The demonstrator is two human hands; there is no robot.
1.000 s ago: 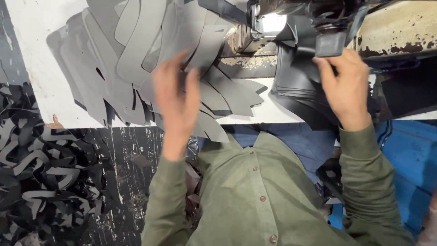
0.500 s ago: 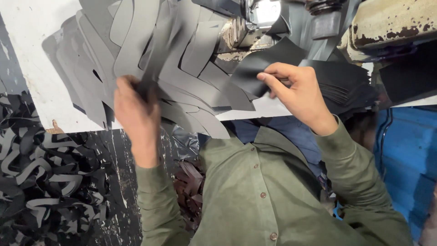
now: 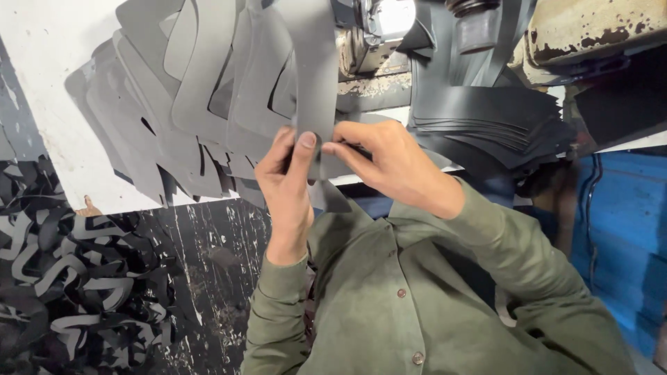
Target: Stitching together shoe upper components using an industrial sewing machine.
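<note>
Both hands meet at the middle of the view on one grey cut piece (image 3: 314, 76), a long curved strip of sheet material. My left hand (image 3: 286, 184) pinches its lower end with thumb up. My right hand (image 3: 385, 163) grips the same end from the right. The piece rises toward the machine head (image 3: 379, 28). A fan of similar grey cut pieces (image 3: 187, 104) lies spread on the white table (image 3: 48, 90) just left of my hands. My green shirt sleeves fill the lower view.
A stack of dark cut sheets (image 3: 493, 118) lies under the machine to the right. A worn cream machine body (image 3: 590, 31) sits at top right. A heap of black and grey offcuts (image 3: 69, 278) lies on the floor at left. A blue surface (image 3: 625, 229) is at right.
My left hand came from the fanned pile toward the middle with one grey piece. My right hand left the dark stack at the machine and joined it on that piece.
</note>
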